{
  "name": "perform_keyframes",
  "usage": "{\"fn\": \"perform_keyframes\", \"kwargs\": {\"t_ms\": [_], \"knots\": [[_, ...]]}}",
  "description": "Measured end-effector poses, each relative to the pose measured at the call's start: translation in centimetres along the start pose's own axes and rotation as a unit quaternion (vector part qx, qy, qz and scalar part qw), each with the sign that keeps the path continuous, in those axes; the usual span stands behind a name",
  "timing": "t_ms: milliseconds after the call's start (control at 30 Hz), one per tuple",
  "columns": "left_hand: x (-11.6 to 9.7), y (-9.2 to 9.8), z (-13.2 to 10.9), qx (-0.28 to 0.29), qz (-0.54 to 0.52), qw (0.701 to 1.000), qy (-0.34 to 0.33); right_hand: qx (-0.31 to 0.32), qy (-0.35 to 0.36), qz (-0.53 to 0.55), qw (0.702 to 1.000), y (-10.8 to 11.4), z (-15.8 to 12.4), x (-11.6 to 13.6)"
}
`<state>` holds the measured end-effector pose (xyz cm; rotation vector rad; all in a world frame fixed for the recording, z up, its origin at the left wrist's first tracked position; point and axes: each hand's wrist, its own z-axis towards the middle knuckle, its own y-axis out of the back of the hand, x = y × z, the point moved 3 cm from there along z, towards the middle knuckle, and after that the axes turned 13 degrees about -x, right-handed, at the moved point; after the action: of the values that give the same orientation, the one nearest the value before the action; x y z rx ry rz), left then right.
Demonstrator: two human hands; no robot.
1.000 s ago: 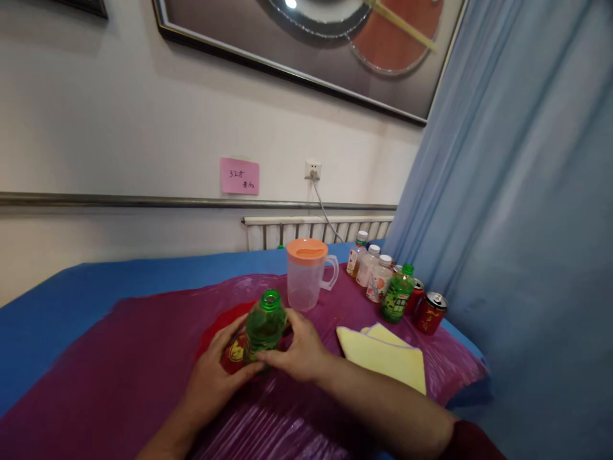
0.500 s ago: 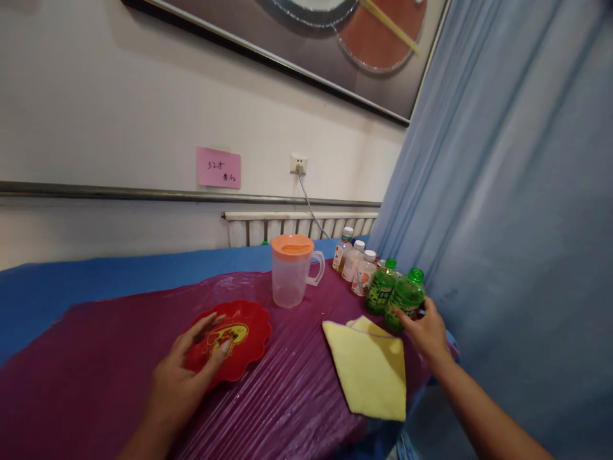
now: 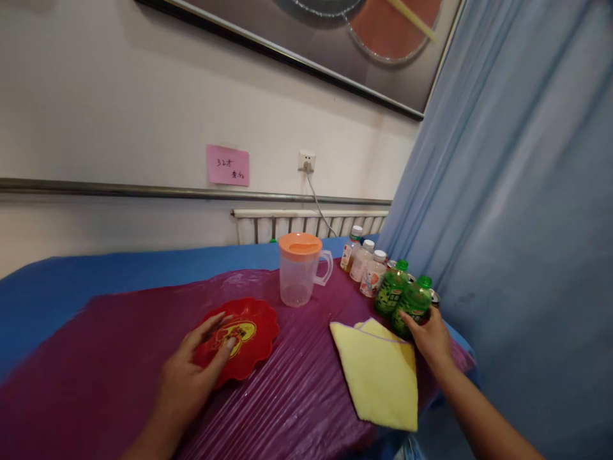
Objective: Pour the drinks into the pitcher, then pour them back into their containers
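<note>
At the right end of the bottle row, my right hand [image 3: 433, 340] is closed around the lower part of a green plastic bottle [image 3: 414, 301], thumb in front and fingers partly hidden behind. This bottle stands roughly upright beside a similar green bottle [image 3: 391, 291]. My left hand [image 3: 191, 367] hovers over or rests at the near left side of a red scalloped plate [image 3: 261, 342] with a yellow print; its fingers are apart and hold nothing. A folded yellow cloth [image 3: 380, 380] lies below the right hand. Between the hands stands a clear jug [image 3: 295, 281] with an orange lid.
White-capped bottles [image 3: 372, 275] continue the row toward the wall, and a can [image 3: 435, 298] shows behind the green ones. Purple plastic sheeting [image 3: 143, 338] covers the blue tabletop [image 3: 96, 275]. A blue curtain [image 3: 517, 223] hangs close on the right.
The green bottle in my right hand has come down slightly and sits more upright in line with its neighbour. My left hand stays by the red plate. The view has shifted slightly.
</note>
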<state>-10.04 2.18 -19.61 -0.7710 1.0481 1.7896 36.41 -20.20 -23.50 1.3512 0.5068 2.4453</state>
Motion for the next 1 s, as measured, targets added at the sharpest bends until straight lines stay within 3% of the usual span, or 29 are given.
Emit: {"fn": "perform_keyframes", "kwargs": {"t_ms": [67, 167, 233, 333, 433, 600, 700, 767, 1000], "knots": [[-0.3, 0.1, -0.3, 0.0, -0.019, 1.0, 0.007, -0.005, 0.02, -0.002, 1.0, 0.5, -0.2, -0.2], [-0.7, 0.4, -0.6, -0.013, -0.05, 0.999, 0.01, -0.091, 0.093, -0.017, 0.991, 2.0, -1.1, 0.1], [-0.8, 0.6, -0.6, -0.023, -0.067, 0.997, 0.023, -0.113, 0.141, 0.005, 0.984, 2.6, -2.6, 0.8], [-0.9, 0.8, -0.5, -0.027, -0.092, 0.994, 0.053, -0.003, 0.146, 0.082, 0.986, 2.1, -6.2, 2.9], [-1.1, 1.3, -0.2, -0.034, -0.099, 0.992, 0.066, 0.145, 0.095, 0.16, 0.972, 0.3, -10.2, 6.3], [-2.3, 2.8, 0.6, -0.04, -0.058, 0.995, 0.066, 0.294, 0.077, 0.322, 0.896, -3.5, -13.8, 13.5], [-3.2, 3.7, 1.0, -0.034, -0.051, 0.996, 0.072, 0.321, 0.036, 0.39, 0.862, -6.0, -14.2, 16.4], [-3.6, 4.2, 1.4, -0.039, -0.048, 0.995, 0.076, 0.317, 0.002, 0.418, 0.851, -7.7, -14.4, 17.0], [-3.3, 5.2, 3.4, -0.062, -0.166, 0.972, 0.157, 0.263, -0.08, 0.416, 0.867, -12.3, -15.3, 13.4]]}}
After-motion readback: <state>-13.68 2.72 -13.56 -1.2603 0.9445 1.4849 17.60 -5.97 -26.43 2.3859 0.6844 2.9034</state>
